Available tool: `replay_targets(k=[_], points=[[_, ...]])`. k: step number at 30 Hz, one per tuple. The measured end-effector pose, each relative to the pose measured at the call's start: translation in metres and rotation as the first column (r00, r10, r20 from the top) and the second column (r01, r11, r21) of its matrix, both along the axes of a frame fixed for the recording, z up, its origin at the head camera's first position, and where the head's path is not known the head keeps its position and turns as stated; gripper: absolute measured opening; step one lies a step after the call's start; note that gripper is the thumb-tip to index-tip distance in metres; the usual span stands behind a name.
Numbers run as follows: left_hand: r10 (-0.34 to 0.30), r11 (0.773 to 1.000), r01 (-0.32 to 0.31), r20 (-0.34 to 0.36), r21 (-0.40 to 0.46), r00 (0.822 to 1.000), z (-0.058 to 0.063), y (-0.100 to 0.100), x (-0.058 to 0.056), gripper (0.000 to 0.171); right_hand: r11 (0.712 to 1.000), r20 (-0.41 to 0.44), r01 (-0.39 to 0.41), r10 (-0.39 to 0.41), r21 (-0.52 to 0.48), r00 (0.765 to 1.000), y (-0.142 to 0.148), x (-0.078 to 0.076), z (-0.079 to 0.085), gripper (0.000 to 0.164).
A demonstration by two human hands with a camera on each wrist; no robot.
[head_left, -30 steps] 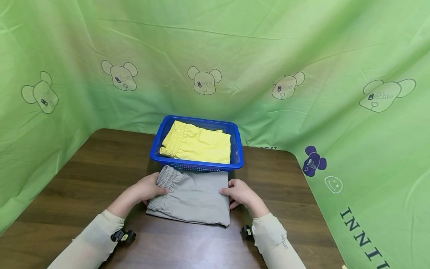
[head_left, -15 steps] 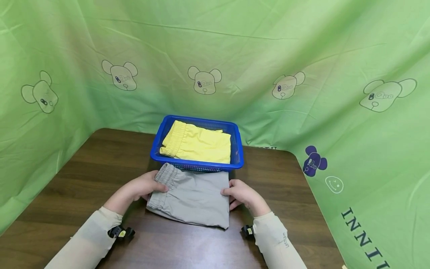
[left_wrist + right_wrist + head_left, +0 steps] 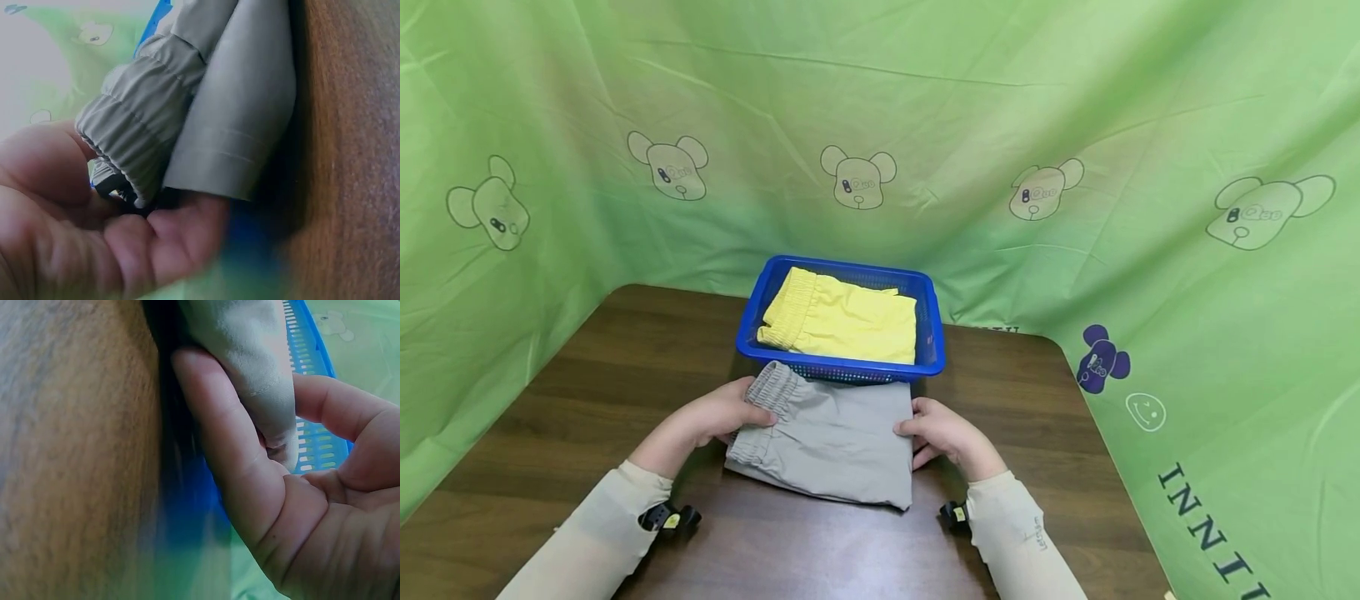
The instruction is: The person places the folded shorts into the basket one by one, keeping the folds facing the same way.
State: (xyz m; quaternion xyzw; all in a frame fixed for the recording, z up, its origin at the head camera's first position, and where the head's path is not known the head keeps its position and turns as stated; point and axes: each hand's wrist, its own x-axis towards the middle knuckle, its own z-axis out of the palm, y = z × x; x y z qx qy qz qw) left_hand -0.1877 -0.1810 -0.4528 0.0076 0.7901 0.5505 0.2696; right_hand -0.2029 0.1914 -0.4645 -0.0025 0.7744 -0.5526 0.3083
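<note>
Folded grey shorts [image 3: 842,446] with a gathered elastic waistband are held level between both hands, just in front of the basket. My left hand [image 3: 721,414] grips the waistband end, thumb on top and fingers underneath. At the opposite folded edge my right hand [image 3: 942,432] pinches the cloth, its thumb above and fingers below. The right wrist view shows those fingers [image 3: 231,444] under the cloth, beside the wooden surface. In the left wrist view the waistband [image 3: 134,119] bunches near the thumb, and a flap of cloth hangs over the fingertips.
A blue plastic basket [image 3: 934,354] stands at the back of the brown wooden table [image 3: 1030,400]. Folded yellow shorts [image 3: 857,321] lie inside it. Green curtain cloth [image 3: 955,83] with printed bear heads encloses the back and sides.
The waistband end of the grey shorts has risen slightly, and the left hand has shifted a little to the left. The right hand keeps its grip almost unmoved.
</note>
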Motion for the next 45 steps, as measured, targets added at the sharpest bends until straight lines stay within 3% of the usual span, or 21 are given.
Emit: replay_targets(k=[5,25,45], points=[[-0.022,1.0,0.022,-0.024,0.012,0.999,0.002,0.0,0.001,0.067,1.0,0.011,0.002,-0.001,-0.008,1.0,-0.001,0.0,0.001,0.037],[-0.02,0.993,0.013,0.056,0.114,0.998,0.0,-0.003,-0.002,0.066,0.999,0.004,-0.025,0.025,-0.048,1.0,0.001,0.001,0.007,0.04],[-0.065,0.98,0.055,0.047,0.19,0.997,0.012,-0.007,0.001,0.075,0.994,-0.011,-0.056,0.055,-0.093,0.998,0.003,0.004,0.017,0.044]])
